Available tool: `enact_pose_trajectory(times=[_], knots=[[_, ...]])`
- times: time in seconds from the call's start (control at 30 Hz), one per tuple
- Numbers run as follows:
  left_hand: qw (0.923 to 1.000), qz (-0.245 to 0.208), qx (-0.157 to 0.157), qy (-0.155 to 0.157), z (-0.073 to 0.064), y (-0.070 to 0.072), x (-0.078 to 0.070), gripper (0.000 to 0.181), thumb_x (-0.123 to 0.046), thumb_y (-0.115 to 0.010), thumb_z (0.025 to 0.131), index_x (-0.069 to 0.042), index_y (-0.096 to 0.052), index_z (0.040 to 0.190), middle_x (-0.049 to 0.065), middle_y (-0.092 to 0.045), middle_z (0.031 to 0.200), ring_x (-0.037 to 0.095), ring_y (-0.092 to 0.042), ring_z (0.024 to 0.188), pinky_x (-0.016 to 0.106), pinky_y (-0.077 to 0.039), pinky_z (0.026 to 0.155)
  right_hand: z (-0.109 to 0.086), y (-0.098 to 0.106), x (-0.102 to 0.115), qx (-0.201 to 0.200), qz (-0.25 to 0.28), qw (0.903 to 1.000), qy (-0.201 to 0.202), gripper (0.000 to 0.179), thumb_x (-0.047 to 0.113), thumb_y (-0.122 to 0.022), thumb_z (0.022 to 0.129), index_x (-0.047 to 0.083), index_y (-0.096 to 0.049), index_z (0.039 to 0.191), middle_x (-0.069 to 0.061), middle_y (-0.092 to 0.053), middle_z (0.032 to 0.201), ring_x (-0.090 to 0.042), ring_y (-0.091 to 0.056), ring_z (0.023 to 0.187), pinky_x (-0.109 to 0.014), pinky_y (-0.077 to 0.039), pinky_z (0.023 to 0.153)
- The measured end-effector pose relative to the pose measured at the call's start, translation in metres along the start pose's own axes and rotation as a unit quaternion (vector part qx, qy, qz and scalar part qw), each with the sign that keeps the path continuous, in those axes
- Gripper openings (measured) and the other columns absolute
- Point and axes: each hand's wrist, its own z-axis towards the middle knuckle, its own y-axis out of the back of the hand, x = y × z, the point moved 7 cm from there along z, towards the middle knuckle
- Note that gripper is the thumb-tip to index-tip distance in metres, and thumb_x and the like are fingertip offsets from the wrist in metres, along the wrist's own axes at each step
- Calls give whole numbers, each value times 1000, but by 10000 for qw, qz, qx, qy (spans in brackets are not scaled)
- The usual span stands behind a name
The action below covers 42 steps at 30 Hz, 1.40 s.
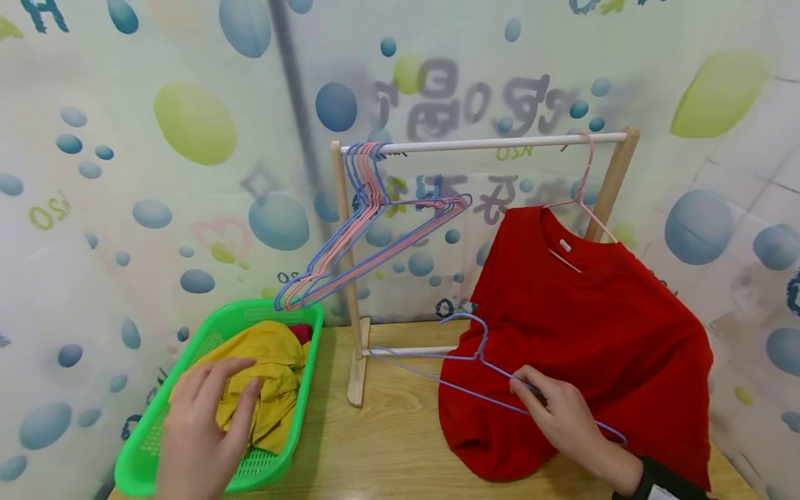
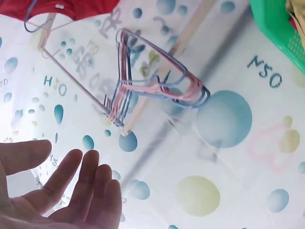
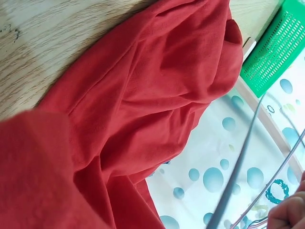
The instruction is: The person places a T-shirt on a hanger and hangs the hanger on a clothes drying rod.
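My right hand grips a blue-purple clothes hanger by one shoulder, its hook pointing up, in front of the red T-shirt. That red T-shirt hangs on a pink hanger at the rack's right end, its lower part spread on the table. Over the green basket is my left hand, holding nothing, fingers apart and slightly bent. Below it in the basket lies yellow cloth. In the left wrist view the left hand shows loose fingers with nothing between them.
Several blue and pink hangers hang bunched at the left end of the rack's white bar. The rack's wooden foot stands on the wood-grain table, beside the basket. A patterned curtain stands behind. Dark red cloth shows inside the basket.
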Motion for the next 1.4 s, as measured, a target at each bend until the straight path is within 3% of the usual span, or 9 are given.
enact_pose_trajectory(times=[0.17, 0.4, 0.53, 0.67, 0.83, 0.93, 1.03, 1.17, 1.4], knots=[[9992, 84, -318, -235, 31, 6, 23, 20, -2, -66, 79, 1, -65, 98, 16, -61, 91, 31, -49, 86, 48, -40, 70, -4, 2, 0, -153, 181, 9997, 103, 15, 21, -60, 89, 33, -57, 81, 18, -47, 60, 0, -38, 50, -18, -35, 47], [9987, 217, -201, -416, 58, -26, 82, 15, 1, -66, 78, 6, -62, 92, 22, -61, 87, 36, -50, 84, 51, -40, 74, -11, 4, 8, -281, 325, 9962, 760, 21, 10, -64, 84, 30, -59, 83, 17, -46, 60, 3, -38, 52, -10, -34, 49], [9988, 412, 188, -161, 57, -49, 117, 16, -1, -68, 77, 5, -61, 89, 22, -61, 85, 37, -51, 82, 52, -42, 71, -13, 3, 8, -244, 504, 9950, 829, 24, 6, -64, 83, 29, -60, 84, 16, -49, 61, 4, -39, 52, -10, -35, 49], [9914, 722, 995, 452, 50, -72, 154, 23, -8, -69, 77, 7, -59, 92, 25, -57, 87, 39, -49, 83, 53, -42, 68, -14, 5, 7, -288, 648, 9936, 875, 26, 3, -65, 81, 28, -61, 84, 15, -52, 64, 4, -39, 52, -10, -36, 49], [9696, 1110, 2012, 843, 41, -90, 191, 33, -12, -73, 73, 9, -56, 93, 28, -55, 86, 40, -48, 77, 50, -42, 63, -16, 7, 5, -270, 722, 9939, 788, 25, 2, -65, 82, 28, -62, 83, 14, -55, 66, 3, -41, 52, -10, -37, 49], [9493, 1322, 2689, 954, 35, -98, 210, 45, -20, -76, 71, 10, -54, 96, 30, -53, 85, 40, -49, 74, 49, -42, 61, -17, 8, 3, -264, 730, 9944, 717, 25, 3, -65, 82, 27, -62, 83, 15, -53, 65, 3, -40, 51, -10, -37, 48], [9248, 1484, 3347, 1033, 29, -103, 225, 63, -32, -77, 68, 13, -51, 103, 35, -51, 90, 47, -49, 77, 58, -40, 66, -17, 9, 2, -264, 769, 9945, 657, 25, 2, -64, 82, 27, -62, 83, 14, -51, 62, 3, -38, 50, -10, -35, 47], [8986, 1408, 3990, 1165, 21, -109, 236, 89, -48, -76, 65, 18, -44, 116, 43, -49, 108, 56, -47, 94, 67, -38, 79, -18, 10, 1, -260, 850, 9940, 640, 26, 1, -64, 82, 26, -63, 84, 13, -50, 62, 3, -37, 50, -11, -35, 47], [8603, 1001, 4792, 1423, 6, -116, 245, 112, -60, -70, 66, 16, -25, 134, 46, -39, 125, 56, -44, 104, 60, -44, 80, -18, 10, 2, -324, 1025, 9918, 691, 29, -3, -64, 80, 25, -63, 85, 12, -55, 66, 4, -37, 50, -11, -36, 46]])
